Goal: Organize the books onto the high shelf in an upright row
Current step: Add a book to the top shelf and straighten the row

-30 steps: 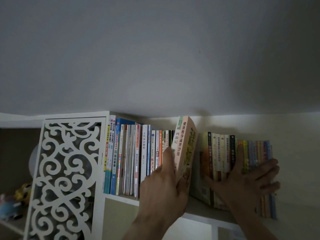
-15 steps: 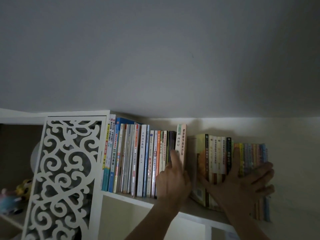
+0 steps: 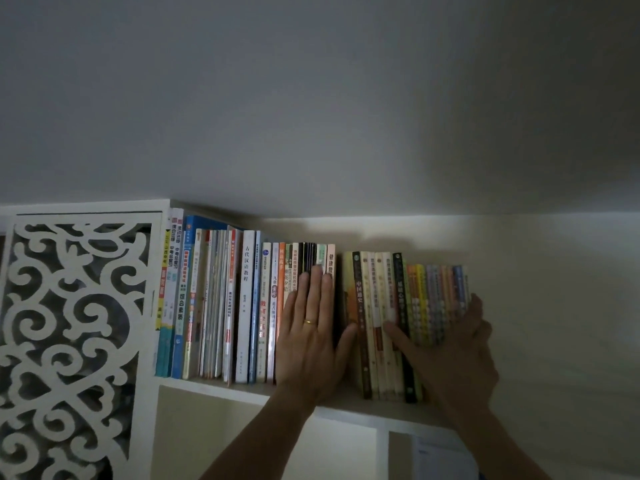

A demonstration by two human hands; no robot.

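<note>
A row of upright books (image 3: 221, 303) fills the left part of the high white shelf (image 3: 214, 388). Its last book, a pink-spined one (image 3: 330, 263), stands upright at the row's right end. My left hand (image 3: 310, 337) lies flat with straight fingers against the spines there, a ring on one finger. A narrow dark gap separates this row from a second group of upright books (image 3: 398, 313) to the right. My right hand (image 3: 450, 351) presses spread fingers against that group's spines, thumb pointing left.
A white fretwork panel (image 3: 72, 334) closes the shelf on the left. The ceiling hangs close above the book tops. Lower cubbies (image 3: 263, 441) open beneath the shelf, and bare wall lies to the right of the books.
The pink-spined book went from tilted in my left hand to upright in the row. My left hand let go and now lies flat on the spines. The right hand stays on its group.
</note>
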